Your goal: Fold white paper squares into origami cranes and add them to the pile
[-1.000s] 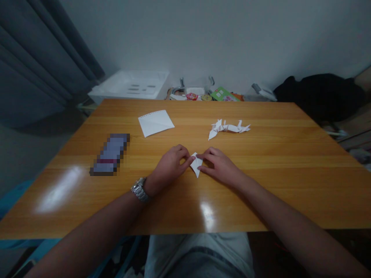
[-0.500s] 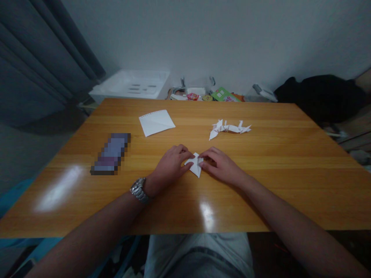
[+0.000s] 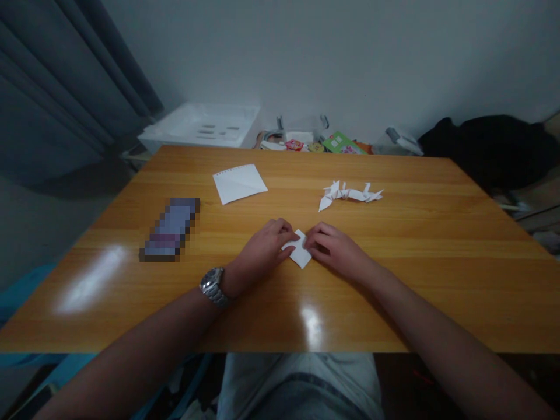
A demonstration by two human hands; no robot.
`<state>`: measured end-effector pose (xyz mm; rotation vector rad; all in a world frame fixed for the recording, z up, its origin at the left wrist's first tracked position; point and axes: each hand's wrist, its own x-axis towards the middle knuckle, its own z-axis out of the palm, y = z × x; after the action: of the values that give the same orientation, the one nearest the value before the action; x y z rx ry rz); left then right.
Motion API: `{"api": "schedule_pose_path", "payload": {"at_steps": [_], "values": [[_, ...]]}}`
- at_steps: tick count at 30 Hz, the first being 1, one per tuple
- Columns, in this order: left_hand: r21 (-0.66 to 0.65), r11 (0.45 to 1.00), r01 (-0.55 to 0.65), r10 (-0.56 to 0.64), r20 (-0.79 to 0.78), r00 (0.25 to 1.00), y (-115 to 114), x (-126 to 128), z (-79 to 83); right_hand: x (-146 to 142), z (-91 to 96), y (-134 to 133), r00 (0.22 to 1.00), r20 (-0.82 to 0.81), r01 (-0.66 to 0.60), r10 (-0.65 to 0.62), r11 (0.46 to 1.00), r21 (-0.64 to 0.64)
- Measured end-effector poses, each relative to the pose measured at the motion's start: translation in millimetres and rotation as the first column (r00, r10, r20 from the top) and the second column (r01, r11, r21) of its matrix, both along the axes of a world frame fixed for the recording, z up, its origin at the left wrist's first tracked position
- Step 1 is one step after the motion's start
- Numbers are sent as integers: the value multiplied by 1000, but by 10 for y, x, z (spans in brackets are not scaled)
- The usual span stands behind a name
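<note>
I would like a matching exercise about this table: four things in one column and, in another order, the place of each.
1. small folded paper
2. flat white sheet
3. folded paper figures
4. wristwatch

a. on the left wrist
b. far side of the table, right of centre
c. between the left hand and the right hand
d. far side, left of centre

Pairs: 1-c, 2-d, 3-b, 4-a
</note>
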<state>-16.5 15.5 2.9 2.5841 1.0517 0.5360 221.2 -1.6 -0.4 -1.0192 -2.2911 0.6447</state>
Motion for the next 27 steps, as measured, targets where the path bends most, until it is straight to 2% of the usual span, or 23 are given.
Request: {"api": "schedule_pose_path", "payload": {"at_steps": [5,10,27], "values": [[-68,994,81,-77,48,996,2,22,5,11,30,-16,999,6,-43,44,997,-61],[-136,988,79,-70,74,995,12,16,13,63,83,-25,993,10,-112,114,986,-127],[-125,987,106,-98,67,993,6,-15,33,69,93,-18,991,-30,-135,132,981,-141]]}}
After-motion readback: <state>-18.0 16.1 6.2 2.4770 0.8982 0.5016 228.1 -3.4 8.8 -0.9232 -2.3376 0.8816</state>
